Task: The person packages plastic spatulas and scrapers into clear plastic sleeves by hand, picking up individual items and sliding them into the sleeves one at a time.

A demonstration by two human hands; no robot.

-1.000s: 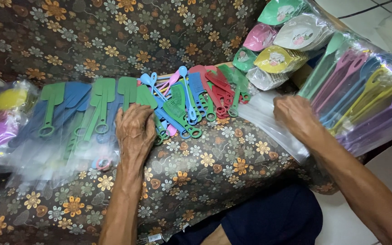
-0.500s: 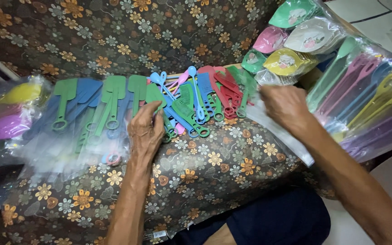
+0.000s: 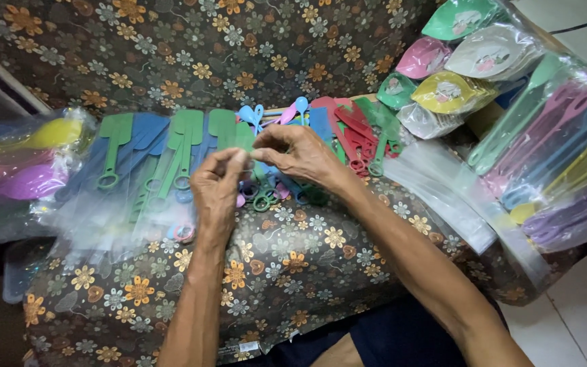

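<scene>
From the head camera, looking straight down: both hands met over the middle of a flower-patterned cushion [image 3: 287, 258]. The left hand [image 3: 217, 190] had its thumb and forefinger pinched together, and the right hand [image 3: 300, 153] reached in from the right with its own fingertips pressed against them. Something thin sat between those fingers, too small and too hidden to say what; I could not tell whether it was one of the plastic pieces or a sleeve.

Right under the hands lay a loose pile of coloured plastic spatulas [image 3: 348, 132], red, green and blue, their ring ends pointing toward the person. A few light blue and pink spoons [image 3: 266, 112] poked out at the top of that pile. Just left of the left hand, a row of bagged spatulas [image 3: 151, 163], green and blue, lay side by side in clear wrap.

Far left, a bag of yellow and purple spoons [image 3: 25, 160] rested at the cushion's edge. On the right, a stack of clear sleeves [image 3: 436, 183] lay flat, beside a big bag of long pastel utensils [image 3: 558, 149]. Above that, packets of rounded pastel pieces [image 3: 456, 61] sat heaped together.
</scene>
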